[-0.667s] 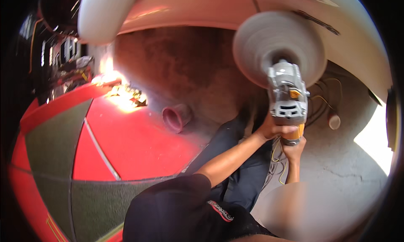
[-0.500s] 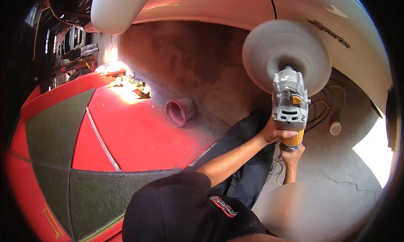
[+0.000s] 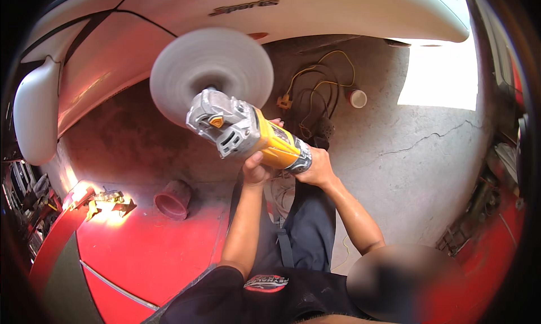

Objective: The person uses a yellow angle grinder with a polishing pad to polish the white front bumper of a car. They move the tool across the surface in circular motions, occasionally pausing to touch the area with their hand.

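Note:
Both my hands grip a yellow and grey power polisher [image 3: 276, 145], tilted with its head toward the upper left. My left hand [image 3: 256, 167] supports the body near the grey gear head. Around the dark rear end of the tool wraps my right hand [image 3: 319, 169]. On the head sits a round whitish pad [image 3: 211, 56], its surface blurred as if spinning. The pad overlaps the pale car body [image 3: 349, 17] in view; whether it touches the panel I cannot tell. Some fingers are hidden behind the tool.
A red bucket [image 3: 172, 200] lies tipped on the floor at left, by red panels [image 3: 146, 245]. Yellow and dark cords [image 3: 321, 81] coil beyond the tool, near a white-topped round container [image 3: 357, 98]. A side mirror [image 3: 37, 110] juts out at far left.
The view has swung to the right. The polisher now leans toward the upper left instead of pointing nearly straight away, and both hands still hold it.

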Demonstrator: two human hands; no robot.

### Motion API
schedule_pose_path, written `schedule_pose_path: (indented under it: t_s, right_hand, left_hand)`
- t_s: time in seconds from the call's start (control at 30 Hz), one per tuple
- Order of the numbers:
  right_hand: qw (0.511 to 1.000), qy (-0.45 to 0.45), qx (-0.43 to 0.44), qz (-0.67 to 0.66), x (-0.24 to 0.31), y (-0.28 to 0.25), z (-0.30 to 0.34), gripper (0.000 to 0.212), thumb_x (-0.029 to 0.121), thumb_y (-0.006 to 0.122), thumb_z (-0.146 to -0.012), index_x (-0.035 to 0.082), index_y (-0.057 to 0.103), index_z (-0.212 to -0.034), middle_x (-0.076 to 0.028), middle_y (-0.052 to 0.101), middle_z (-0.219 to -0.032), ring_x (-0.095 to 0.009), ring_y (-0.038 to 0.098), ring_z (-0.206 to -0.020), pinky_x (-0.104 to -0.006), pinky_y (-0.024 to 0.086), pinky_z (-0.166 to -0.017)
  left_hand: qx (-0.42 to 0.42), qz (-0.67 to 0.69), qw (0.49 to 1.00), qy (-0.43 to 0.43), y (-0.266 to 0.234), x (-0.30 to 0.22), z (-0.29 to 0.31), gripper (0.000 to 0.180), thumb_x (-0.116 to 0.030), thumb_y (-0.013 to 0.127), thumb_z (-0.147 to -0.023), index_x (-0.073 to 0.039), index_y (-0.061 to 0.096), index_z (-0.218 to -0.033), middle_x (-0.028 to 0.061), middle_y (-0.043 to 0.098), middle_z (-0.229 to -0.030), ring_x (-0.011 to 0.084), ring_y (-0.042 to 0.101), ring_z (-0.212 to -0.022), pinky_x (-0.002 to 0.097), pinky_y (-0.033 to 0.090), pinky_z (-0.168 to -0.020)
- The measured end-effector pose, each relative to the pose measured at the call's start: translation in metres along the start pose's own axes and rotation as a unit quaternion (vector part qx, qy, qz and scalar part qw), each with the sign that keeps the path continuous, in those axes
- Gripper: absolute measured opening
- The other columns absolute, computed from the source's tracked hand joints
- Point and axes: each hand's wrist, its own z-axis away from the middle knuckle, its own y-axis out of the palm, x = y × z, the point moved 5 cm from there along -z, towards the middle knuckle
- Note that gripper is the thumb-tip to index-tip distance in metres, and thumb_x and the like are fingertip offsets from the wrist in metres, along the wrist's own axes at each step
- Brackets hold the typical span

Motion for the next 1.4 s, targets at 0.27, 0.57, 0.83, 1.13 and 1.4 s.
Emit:
schedule_pose_path:
  t_s: [0.27, 0.57, 0.83, 1.13, 1.4]
  right_hand:
    - [0.997, -0.008, 0.028, 0.067, -0.032, -0.042, -0.036, 0.047, 0.020, 0.084, -0.059, 0.004, 0.072, -0.102, -0.021, 0.072, -0.085, -0.038, 0.072, -0.079, -0.0425, 0.059, -0.071]
    - [0.996, -0.066, 0.064, 0.015, -0.083, -0.141, -0.060, 0.047, 0.011, 0.083, -0.066, -0.001, 0.071, -0.109, -0.022, 0.074, -0.096, -0.037, 0.075, -0.092, -0.0375, 0.059, -0.081]
    - [0.996, -0.036, 0.066, 0.038, -0.118, -0.188, -0.049, 0.044, 0.008, 0.083, -0.068, -0.003, 0.071, -0.109, -0.020, 0.076, -0.096, -0.036, 0.076, -0.094, -0.0377, 0.059, -0.084]
    - [0.993, -0.091, 0.050, 0.058, -0.061, -0.112, -0.077, 0.045, 0.012, 0.081, -0.063, -0.001, 0.071, -0.105, -0.022, 0.071, -0.084, -0.041, 0.072, -0.081, -0.0398, 0.058, -0.073]
    - [0.985, -0.100, 0.103, 0.098, -0.042, -0.080, -0.107, 0.046, 0.013, 0.076, -0.056, 0.005, 0.068, -0.101, -0.017, 0.071, -0.088, -0.041, 0.068, -0.081, -0.0488, 0.055, -0.070]
  left_hand:
    - [-0.035, 0.026, 0.992, 0.119, 0.017, 0.022, -0.041, 0.103, -0.066, 0.068, -0.071, -0.002, 0.044, -0.148, 0.0298, 0.058, -0.136, 0.0441, 0.059, -0.125, 0.0552, 0.046, -0.111]
    - [0.013, 0.057, 0.990, 0.128, 0.106, 0.084, -0.066, 0.095, -0.052, 0.075, -0.073, -0.001, 0.043, -0.148, 0.0221, 0.057, -0.138, 0.0324, 0.059, -0.125, 0.0454, 0.049, -0.109]
    - [0.058, 0.093, 0.985, 0.136, 0.138, 0.124, -0.072, 0.079, -0.038, 0.078, -0.076, -0.002, 0.051, -0.142, 0.0150, 0.060, -0.136, 0.0261, 0.058, -0.125, 0.0404, 0.045, -0.111]
    - [0.002, 0.090, 0.988, 0.122, 0.064, 0.070, -0.076, 0.099, -0.058, 0.073, -0.066, -0.006, 0.043, -0.145, 0.0276, 0.055, -0.135, 0.0412, 0.057, -0.126, 0.0531, 0.049, -0.109]
    - [-0.091, 0.023, 0.977, 0.191, 0.028, 0.023, -0.077, 0.109, -0.079, 0.062, -0.071, -0.001, 0.044, -0.146, 0.0309, 0.059, -0.131, 0.0453, 0.061, -0.120, 0.0576, 0.050, -0.106]
